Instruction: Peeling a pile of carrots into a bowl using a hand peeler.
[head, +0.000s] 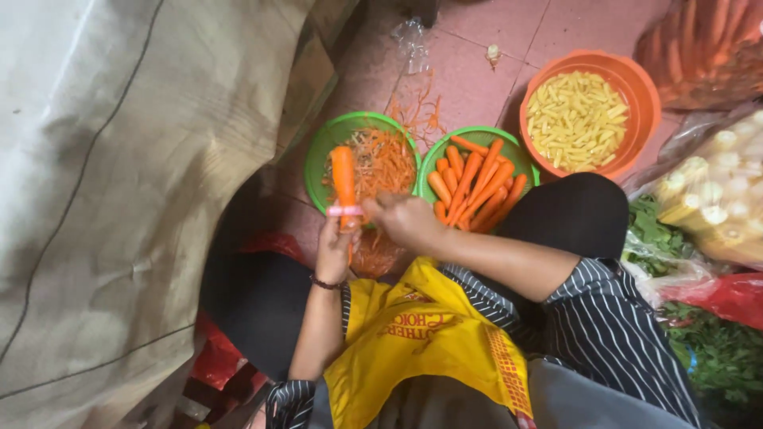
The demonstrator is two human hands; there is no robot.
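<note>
Left hand (334, 253) wrapped around the lower end of a carrot (343, 176), fingers closed on it, wrist wearing a dark beaded bracelet (324, 283). Carrot standing nearly upright out of that fist, peeled tip pointing away from the body, upper half over the left green bowl (327, 151). Right hand (404, 219) just beside, pinched on a pale pink peeler (345, 210) laid crosswise against the carrot right above the left thumb; peeler touching the carrot, grip closed, blade itself too small to make out.

Underneath and beyond, left green bowl filled with thin orange carrot peelings (383, 162). Touching it on the right, a second green bowl (520, 151) heaped with peeled carrots (475, 184), directly past the right hand's knuckles. Further out, an orange bowl (642, 87) full of pale yellow baby corn (576, 119). More loose peelings (420, 111) scattered on the pink tiled floor (469, 71) between the bowls.

Nearer the body, a yellow apron (421, 338) over a dark striped shirt (612, 334), black-clad knees either side. At right, clear bags of whole baby corn (719, 195) above leafy greens (715, 353) and a red plastic bag (727, 295). At left, a large beige sack (135, 175).
</note>
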